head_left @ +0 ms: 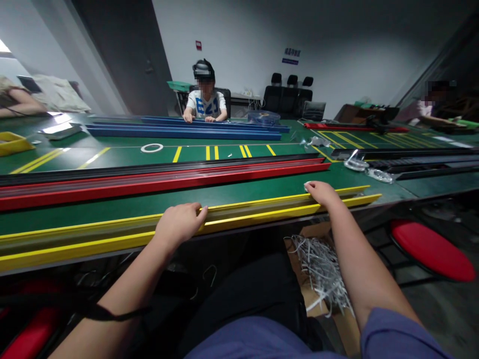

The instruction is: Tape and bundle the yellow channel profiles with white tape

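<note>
A long yellow channel-shaped profile point(262, 215) lies along the near edge of the green table. My left hand point(181, 222) is closed over its middle, with the fingertips partly hidden. Just above the profile's right part, my right hand point(322, 193) is closed in a pinch. A small white scrap point(307, 186) shows at its fingertips; its exact kind is unclear. Beyond the yellow profile, a red profile point(179, 181) and a black one point(224, 166) lie side by side.
Blue profiles point(187, 132) lie across the table before a seated person point(205, 102). A white tape ring point(151, 148) and clear tape rolls point(355, 162) rest on the tabletop. Below stands a cardboard box of white strips point(322, 269), near a red stool point(430, 249).
</note>
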`<move>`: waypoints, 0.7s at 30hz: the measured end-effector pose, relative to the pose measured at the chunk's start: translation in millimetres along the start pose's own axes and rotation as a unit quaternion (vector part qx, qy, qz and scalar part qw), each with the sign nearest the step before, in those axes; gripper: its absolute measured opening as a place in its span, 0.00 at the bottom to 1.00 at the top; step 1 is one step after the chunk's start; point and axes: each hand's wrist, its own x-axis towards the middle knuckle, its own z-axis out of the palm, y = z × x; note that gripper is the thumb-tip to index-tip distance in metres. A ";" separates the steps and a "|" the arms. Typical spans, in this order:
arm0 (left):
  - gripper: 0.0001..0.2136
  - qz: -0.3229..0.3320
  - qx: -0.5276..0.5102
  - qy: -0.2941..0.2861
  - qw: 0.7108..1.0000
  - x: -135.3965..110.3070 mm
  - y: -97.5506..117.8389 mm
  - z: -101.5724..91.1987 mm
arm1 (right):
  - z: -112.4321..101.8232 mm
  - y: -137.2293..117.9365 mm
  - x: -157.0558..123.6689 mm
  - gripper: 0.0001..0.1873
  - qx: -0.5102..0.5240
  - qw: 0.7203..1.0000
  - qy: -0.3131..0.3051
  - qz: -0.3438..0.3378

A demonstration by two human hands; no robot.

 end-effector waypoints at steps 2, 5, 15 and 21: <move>0.35 0.000 0.001 0.004 1.000 2.6 -1.0 0.1 | -0.1 -2.1 5.0 0.27 -0.005 1.000 -0.005 -0.001; 0.34 -0.002 -0.003 0.003 1.000 5.6 -2.8 0.8 | -1.2 -6.2 11.5 0.28 -0.018 1.000 -0.020 0.001; 0.31 0.034 0.013 0.034 0.999 0.0 -7.7 5.8 | -5.5 -14.5 9.4 0.28 -0.077 0.994 -0.059 0.049; 0.29 0.052 -0.006 0.025 0.998 3.5 -13.2 12.4 | -4.9 -11.6 5.7 0.30 -0.058 0.996 -0.046 0.045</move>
